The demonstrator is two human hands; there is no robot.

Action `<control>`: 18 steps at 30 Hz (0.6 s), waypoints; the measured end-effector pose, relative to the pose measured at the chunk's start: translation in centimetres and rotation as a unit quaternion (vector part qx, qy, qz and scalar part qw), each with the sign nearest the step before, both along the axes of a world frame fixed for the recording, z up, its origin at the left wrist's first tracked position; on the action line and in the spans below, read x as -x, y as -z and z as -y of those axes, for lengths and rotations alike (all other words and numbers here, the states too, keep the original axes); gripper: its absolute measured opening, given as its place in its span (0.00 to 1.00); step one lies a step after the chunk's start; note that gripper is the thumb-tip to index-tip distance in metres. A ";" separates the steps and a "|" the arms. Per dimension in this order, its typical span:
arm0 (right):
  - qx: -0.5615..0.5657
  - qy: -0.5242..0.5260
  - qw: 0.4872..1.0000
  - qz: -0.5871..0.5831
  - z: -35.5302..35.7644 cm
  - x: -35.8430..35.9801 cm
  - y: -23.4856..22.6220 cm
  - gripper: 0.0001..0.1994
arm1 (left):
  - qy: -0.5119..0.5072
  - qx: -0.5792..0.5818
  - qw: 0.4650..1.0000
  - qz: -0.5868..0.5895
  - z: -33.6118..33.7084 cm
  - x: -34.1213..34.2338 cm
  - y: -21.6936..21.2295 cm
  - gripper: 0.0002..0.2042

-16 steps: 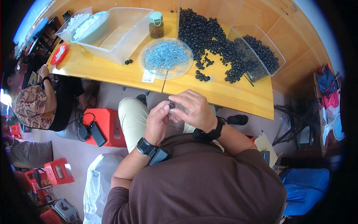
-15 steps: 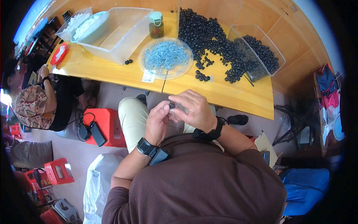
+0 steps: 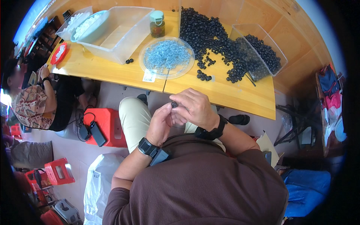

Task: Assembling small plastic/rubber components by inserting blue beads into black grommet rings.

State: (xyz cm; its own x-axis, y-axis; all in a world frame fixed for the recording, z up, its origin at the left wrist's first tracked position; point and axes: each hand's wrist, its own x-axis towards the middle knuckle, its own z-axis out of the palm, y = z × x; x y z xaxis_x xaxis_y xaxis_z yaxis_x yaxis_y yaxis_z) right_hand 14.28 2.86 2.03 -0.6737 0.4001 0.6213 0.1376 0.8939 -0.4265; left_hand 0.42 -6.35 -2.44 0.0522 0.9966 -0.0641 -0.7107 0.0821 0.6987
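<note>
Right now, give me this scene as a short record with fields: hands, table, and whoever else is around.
left hand: pinches a small black ring with the right
right hand: fingertips on the same ring, above the lap
table: heap of black rings, round dish of blue bits, clear bin, green-lidded jar
nearby: another person seated at the left end; red stool

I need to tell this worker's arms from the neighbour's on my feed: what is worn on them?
Both hands are bare, no gloves. The left hand has a black watch on the wrist, the right hand a chunky black wristband or watch. Dark brown ribbed sleeves are pushed up, leaving the forearms uncovered. No rings that I can make out.
</note>
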 end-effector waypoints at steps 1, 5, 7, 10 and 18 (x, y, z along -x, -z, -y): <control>-0.010 -0.004 1.000 0.007 0.0 0.0 0.0 0.17 | -0.001 -0.005 1.000 0.000 0.0 -0.1 0.0 0.17; -0.026 -0.014 1.000 -0.001 0.0 0.2 -0.2 0.17 | -0.022 -0.032 0.999 -0.018 0.2 -0.2 -0.1 0.17; -0.022 -0.020 1.000 -0.002 0.2 0.4 -0.2 0.16 | -0.028 -0.025 0.999 -0.015 0.3 -0.2 0.0 0.17; -0.030 -0.025 0.999 -0.004 0.2 0.6 0.1 0.15 | -0.044 -0.008 0.999 -0.016 0.5 -0.2 0.0 0.17; -0.074 -0.011 0.997 -0.019 0.3 0.7 1.0 0.14 | -0.045 -0.011 0.998 -0.047 0.6 -0.2 -0.2 0.16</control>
State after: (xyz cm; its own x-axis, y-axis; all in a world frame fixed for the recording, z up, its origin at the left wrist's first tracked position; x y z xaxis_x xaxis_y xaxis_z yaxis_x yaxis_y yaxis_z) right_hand 13.55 2.57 1.04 -0.6562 0.2886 0.6972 0.1041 0.9498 -0.2951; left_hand 0.57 -6.95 -2.24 -0.0437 0.9981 -0.0425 -0.6450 0.0042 0.7641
